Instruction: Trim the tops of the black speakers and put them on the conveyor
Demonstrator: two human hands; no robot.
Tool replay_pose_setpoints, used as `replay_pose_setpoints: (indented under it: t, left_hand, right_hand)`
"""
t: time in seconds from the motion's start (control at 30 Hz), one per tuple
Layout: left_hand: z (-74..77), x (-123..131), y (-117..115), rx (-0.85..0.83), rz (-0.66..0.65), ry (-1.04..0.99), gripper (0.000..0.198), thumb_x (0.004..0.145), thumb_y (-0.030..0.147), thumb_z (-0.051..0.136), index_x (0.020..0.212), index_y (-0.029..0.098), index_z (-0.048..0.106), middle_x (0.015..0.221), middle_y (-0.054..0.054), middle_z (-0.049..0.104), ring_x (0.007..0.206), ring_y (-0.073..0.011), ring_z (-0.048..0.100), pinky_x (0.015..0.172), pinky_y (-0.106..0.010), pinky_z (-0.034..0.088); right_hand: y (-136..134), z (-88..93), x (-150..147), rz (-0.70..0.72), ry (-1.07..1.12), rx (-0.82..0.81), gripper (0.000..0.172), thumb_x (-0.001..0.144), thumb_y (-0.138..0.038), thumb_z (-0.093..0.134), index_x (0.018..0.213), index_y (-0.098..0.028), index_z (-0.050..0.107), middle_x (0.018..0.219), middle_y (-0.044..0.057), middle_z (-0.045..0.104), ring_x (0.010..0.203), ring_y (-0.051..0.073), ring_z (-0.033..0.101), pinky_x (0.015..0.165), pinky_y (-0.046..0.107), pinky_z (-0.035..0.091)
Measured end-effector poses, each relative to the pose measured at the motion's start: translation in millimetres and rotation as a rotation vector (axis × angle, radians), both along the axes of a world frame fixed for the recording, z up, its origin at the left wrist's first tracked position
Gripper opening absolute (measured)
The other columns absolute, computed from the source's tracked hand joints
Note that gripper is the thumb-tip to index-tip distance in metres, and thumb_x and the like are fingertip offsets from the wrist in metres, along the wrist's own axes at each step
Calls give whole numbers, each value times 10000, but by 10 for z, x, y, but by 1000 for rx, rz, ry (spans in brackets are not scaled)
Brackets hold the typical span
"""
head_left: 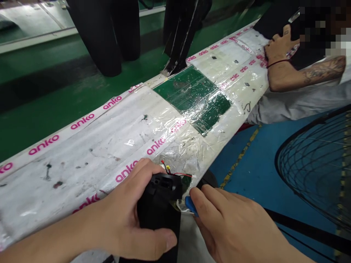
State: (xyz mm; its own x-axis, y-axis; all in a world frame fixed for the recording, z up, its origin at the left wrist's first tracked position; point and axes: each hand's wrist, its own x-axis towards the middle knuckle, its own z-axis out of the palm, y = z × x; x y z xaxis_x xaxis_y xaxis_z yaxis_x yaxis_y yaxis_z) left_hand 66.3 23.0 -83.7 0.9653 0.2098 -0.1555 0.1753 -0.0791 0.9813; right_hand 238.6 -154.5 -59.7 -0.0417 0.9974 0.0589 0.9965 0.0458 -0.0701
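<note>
My left hand is wrapped round a black rectangular casing at the near edge of the bench. Red, black and yellow wires stick out at its top end, and a thin red lead runs right to a small white connector. Just right of the casing, my right hand pinches a small blue object; most of it is covered by my fingers, so its kind does not show. A crinkled piece of clear film lies between the blue object and the casing.
The bench is covered in white sheeting and pink-lettered tape, with a bare green patch. A green conveyor belt carries tall black casings. A co-worker's hand is at the far right. A fan cage stands right.
</note>
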Motion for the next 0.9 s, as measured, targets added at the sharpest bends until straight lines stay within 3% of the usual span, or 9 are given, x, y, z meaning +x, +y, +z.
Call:
replay_pose_setpoints:
  t: [0.13, 0.3, 0.47, 0.57, 0.63, 0.77, 0.9]
  left_hand:
    - [30, 9, -8, 48, -12, -5, 590, 759, 299, 824, 1248, 325, 494, 1047, 0, 485, 966, -240, 545, 827, -386, 493]
    - [45, 28, -50, 69, -16, -22, 613, 781, 232, 778, 1301, 352, 476, 1068, -1, 489, 997, -245, 555, 854, -394, 509]
    - [64, 49, -67, 108, -22, 21, 556, 814, 221, 755, 1284, 335, 482, 1100, -9, 505, 1041, -262, 565, 916, -434, 505]
    - [75, 36, -65, 130, -26, 42, 532, 825, 265, 768, 1276, 314, 490, 1118, -24, 512, 1072, -285, 556, 918, -449, 499]
    - [71, 19, -59, 121, -26, 61, 527, 828, 310, 780, 1271, 320, 496, 1097, -21, 512, 1048, -284, 556, 891, -443, 498]
    - [28, -16, -38, 100, -6, 58, 526, 820, 383, 805, 1249, 317, 508, 1064, -16, 504, 990, -265, 557, 850, -419, 498]
    - [-23, -36, -15, 82, -4, 32, 573, 806, 421, 827, 1261, 314, 496, 1104, -26, 502, 1002, -262, 554, 844, -406, 506]
  right_hand:
    - [2, -6, -19, -20, 12, -34, 355, 811, -18, 391, 1112, -184, 483, 714, 3, 636, 497, 188, 607, 474, 347, 373]
    - [-39, -26, -13, -41, 67, -102, 298, 828, -51, 440, 1078, -199, 505, 713, 4, 651, 478, 204, 618, 456, 359, 282]
    - [107, 186, -9, -9, 91, -417, 353, 682, -80, 608, 994, -228, 535, 700, -6, 655, 478, 229, 635, 434, 353, 167]
    - [238, 325, 21, 2, 28, -575, 337, 664, -106, 660, 953, -232, 542, 628, -20, 634, 405, 210, 574, 407, 340, 100]
    - [259, 349, 54, 9, 24, -525, 297, 709, -115, 663, 948, -238, 537, 615, -29, 625, 389, 199, 549, 414, 338, 102]
    - [115, 285, 117, 21, 135, -223, 178, 864, -103, 542, 978, -236, 508, 682, -27, 631, 452, 198, 595, 433, 351, 234]
    - [-40, 235, 164, 26, 101, 32, 226, 880, -53, 417, 1027, -208, 493, 729, 1, 636, 538, 204, 623, 489, 353, 340]
